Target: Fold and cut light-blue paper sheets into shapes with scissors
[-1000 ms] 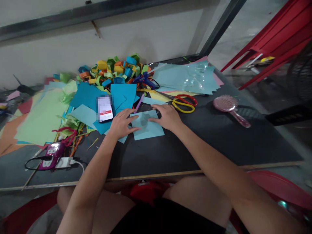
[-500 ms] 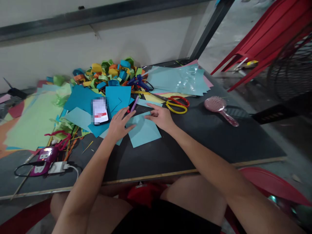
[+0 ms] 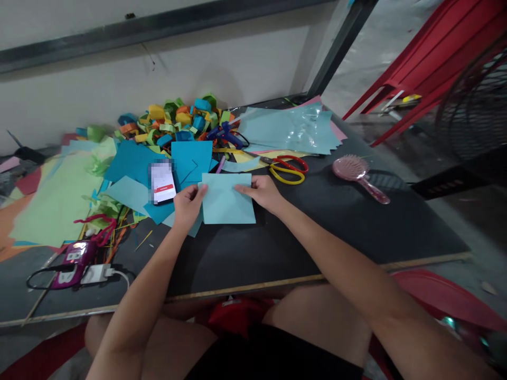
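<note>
A light blue square of paper [image 3: 228, 203] is held between both hands, its near edge just over the dark table. My left hand [image 3: 187, 206] pinches its left edge, thumb on top and fingers behind. At the upper right, my right hand [image 3: 264, 191] grips the paper the same way, its thumb lying across the face. Just beyond the square lies a purple pen-like stick [image 3: 221, 164], partly covered. Scissors [image 3: 288, 170] with one red and one yellow handle rest right of my right hand. A phone [image 3: 163, 182] with a lit screen lies left of my left hand on blue sheets.
Paper rings [image 3: 174, 120] in several colours are heaped at the back, beside a blue glue gun [image 3: 226, 134]. A pink hairbrush [image 3: 358, 174] lies on the right. Green sheets [image 3: 51, 200] and a purple device with cables [image 3: 75, 261] are on the left.
The square of paper was lying tilted on the table under spread hands. Now both hands pinch it, and it is lifted and turned straighter.
</note>
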A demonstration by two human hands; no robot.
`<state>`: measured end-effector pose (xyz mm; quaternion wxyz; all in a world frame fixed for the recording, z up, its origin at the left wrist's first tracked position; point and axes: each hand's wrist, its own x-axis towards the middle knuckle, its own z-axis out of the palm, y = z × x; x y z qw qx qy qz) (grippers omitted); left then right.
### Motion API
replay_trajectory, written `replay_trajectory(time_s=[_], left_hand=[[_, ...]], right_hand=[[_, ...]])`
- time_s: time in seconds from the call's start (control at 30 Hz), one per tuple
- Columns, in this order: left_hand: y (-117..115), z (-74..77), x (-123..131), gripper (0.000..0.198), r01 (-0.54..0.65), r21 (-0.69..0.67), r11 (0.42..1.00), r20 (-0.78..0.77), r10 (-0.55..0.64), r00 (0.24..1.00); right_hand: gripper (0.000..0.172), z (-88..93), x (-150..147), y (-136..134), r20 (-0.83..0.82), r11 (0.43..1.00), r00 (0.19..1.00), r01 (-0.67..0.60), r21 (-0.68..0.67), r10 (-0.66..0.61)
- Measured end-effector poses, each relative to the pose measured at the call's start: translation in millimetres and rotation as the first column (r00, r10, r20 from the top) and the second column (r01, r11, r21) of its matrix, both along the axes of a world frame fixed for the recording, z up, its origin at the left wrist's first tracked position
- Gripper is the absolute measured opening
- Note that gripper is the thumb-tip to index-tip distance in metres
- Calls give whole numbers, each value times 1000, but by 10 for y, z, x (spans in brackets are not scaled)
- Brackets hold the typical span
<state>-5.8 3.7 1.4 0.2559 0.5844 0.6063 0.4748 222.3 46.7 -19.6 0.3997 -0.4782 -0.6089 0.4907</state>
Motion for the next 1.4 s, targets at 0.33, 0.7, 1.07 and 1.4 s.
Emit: replay_trajectory(time_s=[0.33,0.7,1.07,1.4], left_hand=[[644,293,-651,98,-570,-189,799,-720,283,634],[876,440,-594,101,-659,-301,690,-779,220,587],[929,877,-1276,111,-614,-190,766,-869,160,469],[929,798,-1581,119,-633,-201,748,-887,135,441]], right_hand=[[34,-10,15,-7,164,983,977,-155,102,137],[23,-20,-23,21,202,966,966,-196,172,160],[28,6,-27,4,220,962,960,-212,170,172],[30,-53,-13,32,184,962,964,-223,157,193]])
